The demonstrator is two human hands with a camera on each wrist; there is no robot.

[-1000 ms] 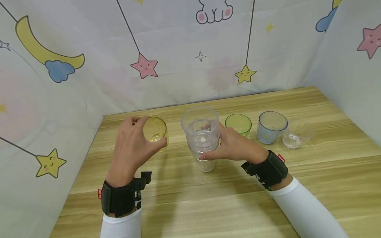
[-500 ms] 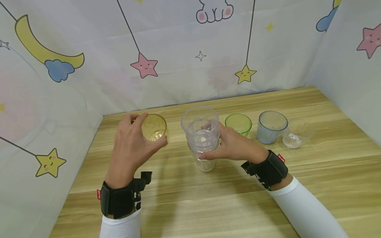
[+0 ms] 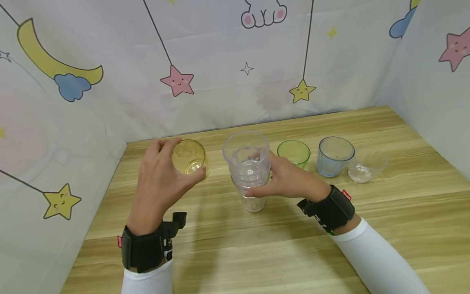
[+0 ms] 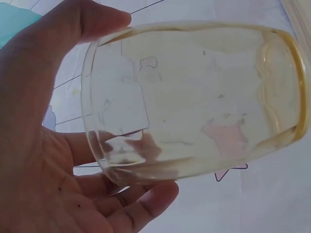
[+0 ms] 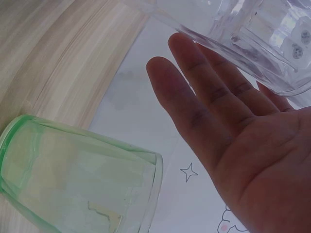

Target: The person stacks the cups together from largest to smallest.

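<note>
My left hand [image 3: 158, 179] grips a yellow transparent cup [image 3: 189, 157] at the table's far left. In the left wrist view, the thumb and fingers hold this yellow cup [image 4: 194, 97] near its rim. My right hand [image 3: 290, 177] holds a stack of clear cups [image 3: 251, 179] near the middle, thumb in front and fingertips behind, partly seen through the plastic. In the right wrist view the fingers [image 5: 194, 87] lie along the clear stack [image 5: 252, 39]. Whether the stack touches the table, I cannot tell.
Right of the stack stand a green cup [image 3: 293, 153], a blue cup [image 3: 335, 157] and a short clear cup [image 3: 365, 165] in a row. A printed cloth wall [image 3: 220, 49] rises behind the wooden table [image 3: 257, 253].
My left hand and the yellow cup have shifted slightly toward the back wall, and the hand a little left. The right hand and clear stack have stayed in place.
</note>
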